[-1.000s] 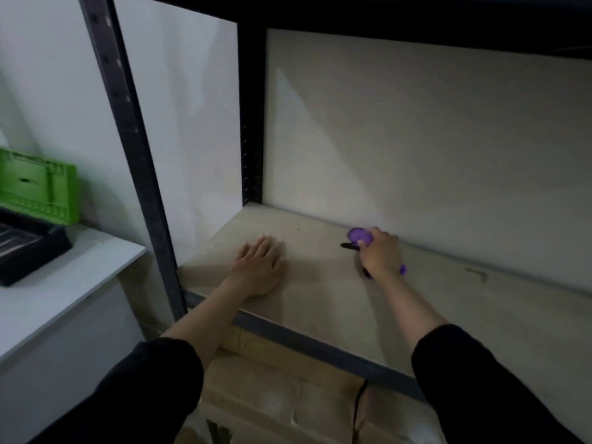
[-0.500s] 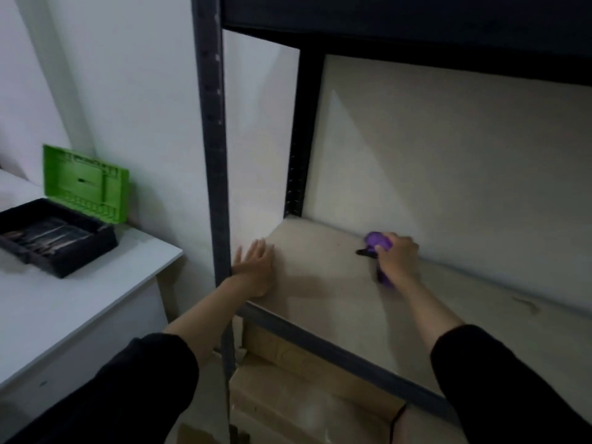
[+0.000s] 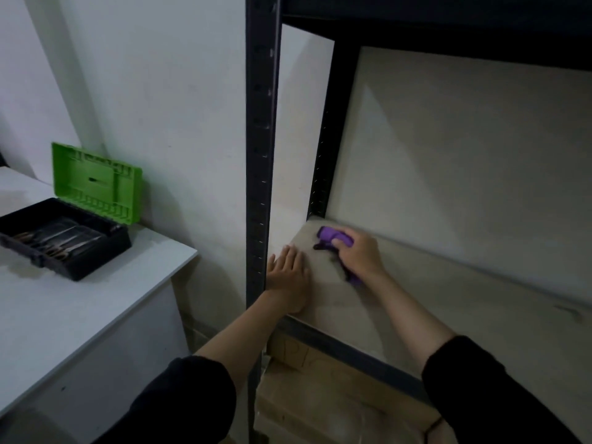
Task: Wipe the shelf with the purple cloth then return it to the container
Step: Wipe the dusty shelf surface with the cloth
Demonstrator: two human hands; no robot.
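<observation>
So my right hand (image 3: pixel 360 254) has the cloth (image 3: pixel 331 237) bunched under curled fingers, pressed on the shelf (image 3: pixel 464 331) just right of the post (image 3: pixel 259 155), toward the back. Left hand (image 3: pixel 288 277) lies flat, fingers straight, touching the shelf right beside the post. The cloth looks soft, light and floppy to me, so I'd grab it as a wad, not by a corner. Container (image 3: pixel 93 262) sits open, well left of the post.

cloth (image 3: pixel 334 239) – purple | shelf (image 3: pixel 464 315) – beige, black frame (image 3: pixel 261 155) | container (image 3: pixel 64 241) – black, green lid (image 3: pixel 96 182)
</observation>
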